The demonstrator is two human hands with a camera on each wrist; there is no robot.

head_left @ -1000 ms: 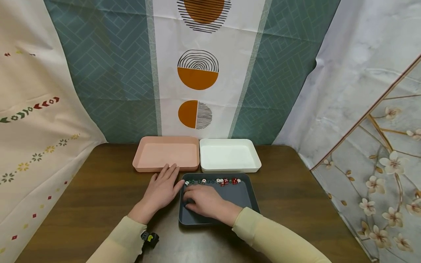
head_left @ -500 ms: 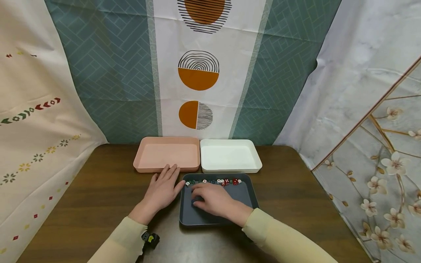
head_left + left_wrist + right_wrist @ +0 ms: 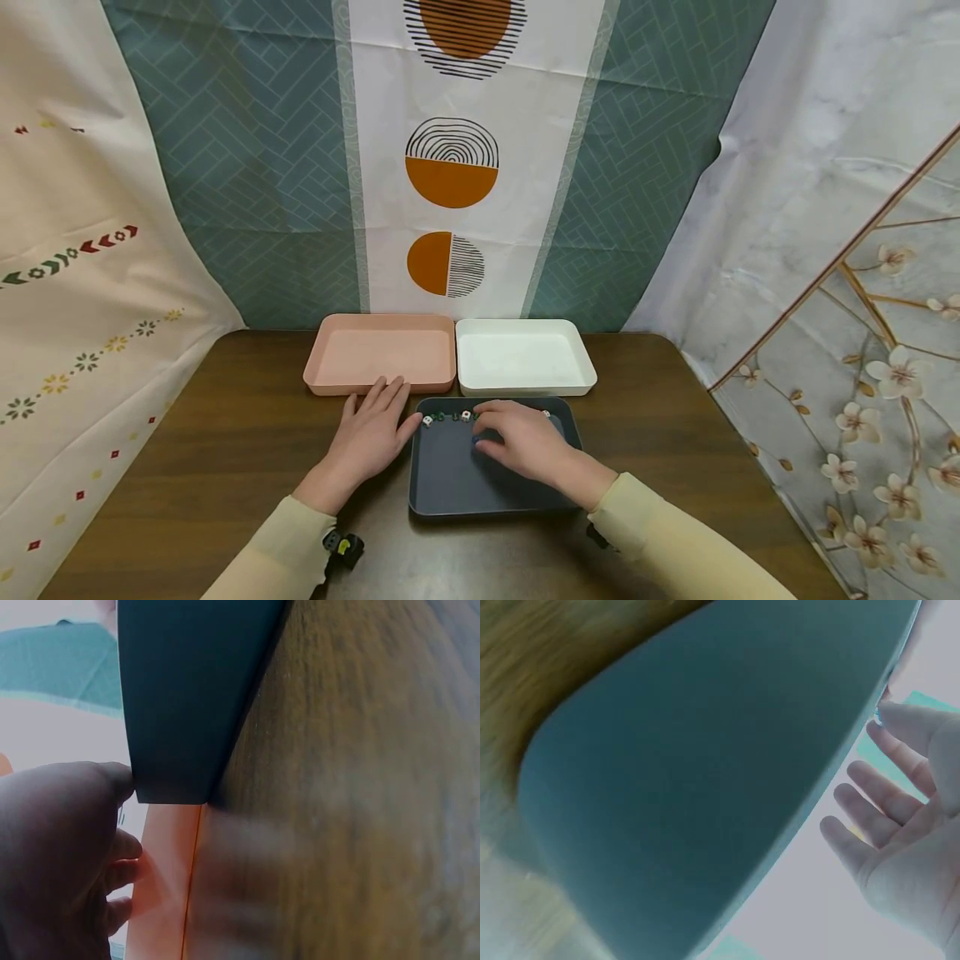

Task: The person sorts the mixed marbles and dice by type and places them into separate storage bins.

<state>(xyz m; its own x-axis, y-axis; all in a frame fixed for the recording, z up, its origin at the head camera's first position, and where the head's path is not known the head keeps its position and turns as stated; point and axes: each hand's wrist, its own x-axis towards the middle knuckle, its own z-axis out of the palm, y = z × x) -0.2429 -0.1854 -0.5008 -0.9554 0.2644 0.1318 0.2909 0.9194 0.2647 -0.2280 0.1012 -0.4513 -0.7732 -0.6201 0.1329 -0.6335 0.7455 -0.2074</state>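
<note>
My right hand (image 3: 525,442) is over the dark grey tray (image 3: 450,493), near its far side. Thumb and index finger pinch a small blue die (image 3: 476,439), a sliver of which shows in the right wrist view; the other fingers (image 3: 870,817) are spread loosely. Along the tray's far wall lie a white die (image 3: 427,421), another white die (image 3: 466,416) and small green dice (image 3: 440,417). The right hand hides the middle of this row. My left hand (image 3: 371,435) lies flat, its straight fingers at the pink tray's near wall and its thumb at the dark tray's left rim.
Behind the dark tray, a pink tray (image 3: 381,387) and a white tray (image 3: 527,389) stand side by side on the brown wooden table (image 3: 187,467). Patterned cloths (image 3: 285,167) hang at the back and on both sides.
My right hand has moved to the right inside the dark tray with the blue die, and now covers the red dice seen before. The left hand stays in place.
</note>
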